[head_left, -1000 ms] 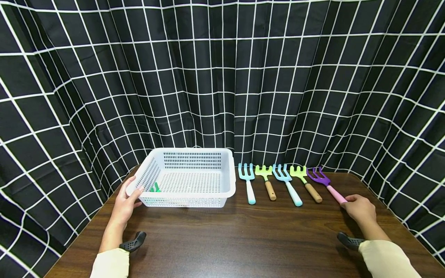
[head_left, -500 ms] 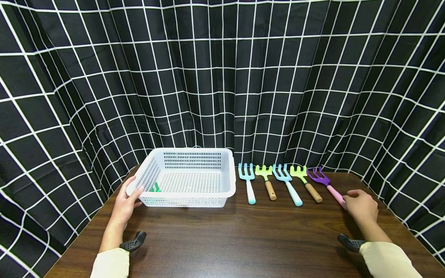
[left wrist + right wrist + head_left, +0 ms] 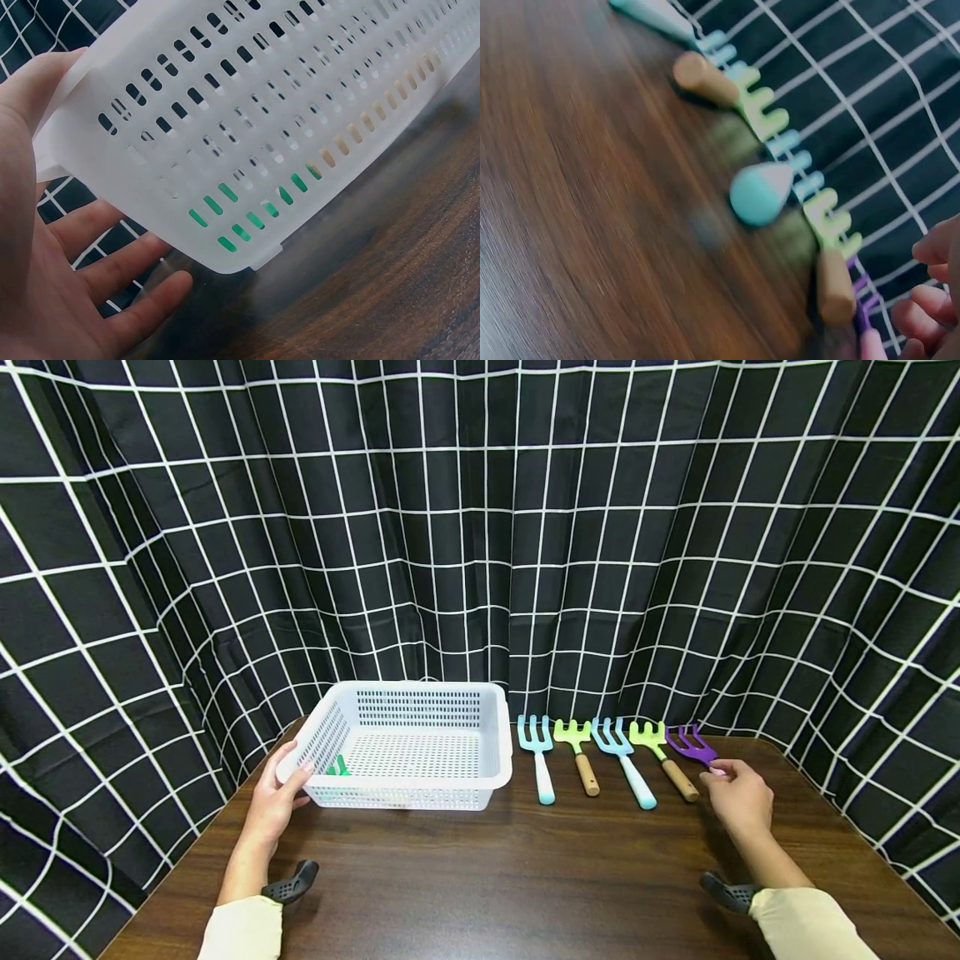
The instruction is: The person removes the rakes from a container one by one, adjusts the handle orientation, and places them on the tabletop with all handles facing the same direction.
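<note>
In the head view my left hand (image 3: 272, 802) holds the near-left corner of a white plastic basket (image 3: 405, 782), thumb over its rim. The left wrist view shows other fingers (image 3: 135, 259) spread beneath the basket's outer corner. Inside lies something with green tines (image 3: 340, 766); green and tan show through the slots. My right hand (image 3: 742, 802) is over the purple garden hand fork (image 3: 693, 747), hiding most of its pink handle. In the right wrist view its loosely curled fingers (image 3: 922, 307) are apart from that pink handle (image 3: 871, 345).
Left of the purple fork lie more hand forks in a row: a green one with a wooden handle (image 3: 678, 781), a blue one (image 3: 637, 783), another green one (image 3: 587, 775) and another blue one (image 3: 543, 777). A black gridded curtain (image 3: 480, 527) borders the brown table (image 3: 480, 877).
My right hand has moved left and forward from the end of the pink handle, over the handle's upper part. The view has shifted slightly. The left hand and basket have stayed put.
</note>
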Demonstrator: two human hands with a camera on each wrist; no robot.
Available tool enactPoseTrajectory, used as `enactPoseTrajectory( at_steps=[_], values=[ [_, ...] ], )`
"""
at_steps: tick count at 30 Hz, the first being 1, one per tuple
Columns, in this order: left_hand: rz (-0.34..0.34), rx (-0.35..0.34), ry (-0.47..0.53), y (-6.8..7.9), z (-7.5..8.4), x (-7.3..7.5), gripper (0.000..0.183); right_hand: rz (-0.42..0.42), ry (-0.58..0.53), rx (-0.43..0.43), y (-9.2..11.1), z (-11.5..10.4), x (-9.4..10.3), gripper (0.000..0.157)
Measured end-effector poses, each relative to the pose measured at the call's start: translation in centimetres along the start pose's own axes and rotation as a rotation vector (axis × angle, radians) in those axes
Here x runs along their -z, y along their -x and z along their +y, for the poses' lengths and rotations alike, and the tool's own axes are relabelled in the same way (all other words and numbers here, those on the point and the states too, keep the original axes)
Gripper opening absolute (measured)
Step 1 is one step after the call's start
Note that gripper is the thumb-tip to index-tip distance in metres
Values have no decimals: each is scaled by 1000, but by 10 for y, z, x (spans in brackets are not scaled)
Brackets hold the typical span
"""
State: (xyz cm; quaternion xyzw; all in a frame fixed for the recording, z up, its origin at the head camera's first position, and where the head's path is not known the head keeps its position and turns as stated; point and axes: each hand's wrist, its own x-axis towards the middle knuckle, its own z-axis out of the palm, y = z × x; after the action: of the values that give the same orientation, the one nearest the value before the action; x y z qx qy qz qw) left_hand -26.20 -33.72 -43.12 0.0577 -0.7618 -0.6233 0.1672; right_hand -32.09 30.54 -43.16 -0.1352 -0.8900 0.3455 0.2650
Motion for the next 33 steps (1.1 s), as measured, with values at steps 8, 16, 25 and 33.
enactPoseTrajectory(
  at_steps=[8,16,25,33],
  values=[
    [-10,9,2,-2,-2,1,62,-3,-75,65,15,-29,-14,27],
    [0,-4,-2,-1,-4,1,61,-85,-138,152,25,-54,-26,23],
    [-2,-10,7,-2,-3,0,60,-255,-178,109,35,-80,-32,29],
    [-1,-13,-3,-2,-3,0,59,-343,-314,206,39,-98,-38,29]
  ],
)
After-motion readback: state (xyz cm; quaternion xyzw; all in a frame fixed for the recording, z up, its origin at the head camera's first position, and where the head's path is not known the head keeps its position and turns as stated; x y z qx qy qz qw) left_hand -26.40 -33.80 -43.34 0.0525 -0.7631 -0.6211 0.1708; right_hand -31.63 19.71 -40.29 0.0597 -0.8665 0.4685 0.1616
